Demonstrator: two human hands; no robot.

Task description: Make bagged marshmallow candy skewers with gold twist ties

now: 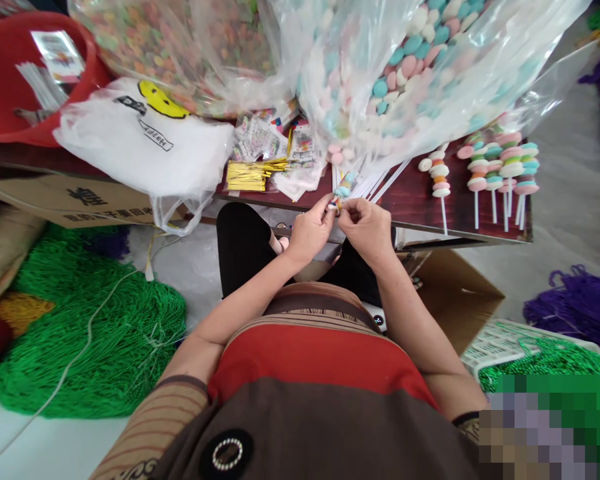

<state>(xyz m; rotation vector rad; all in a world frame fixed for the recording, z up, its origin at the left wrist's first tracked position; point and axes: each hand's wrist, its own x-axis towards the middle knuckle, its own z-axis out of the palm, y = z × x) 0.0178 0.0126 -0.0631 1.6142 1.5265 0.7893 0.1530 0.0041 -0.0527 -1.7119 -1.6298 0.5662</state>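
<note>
Over the front edge of the table, a candy skewer [345, 185] with light blue, white and orange pieces is held between my two hands. My left hand [309, 232] is closed, its fingertips pinching the skewer from the left. From the other side my right hand [368, 225] pinches at its near end with thumb and forefinger; any small thing in that pinch is too small to make out. White sticks [383, 181] lie just beyond my hands. Gold twist ties [247, 176] and small printed plastic bags [300, 160] lie to the left.
Several finished candy skewers [505, 163] rest along the table's right side. Big clear bags of pastel candy [410, 67] and gummies [205, 50] fill the back. A white plastic bag [145, 147] and red basin [10, 80] stand left. Green bead strands [90, 320] cover the floor.
</note>
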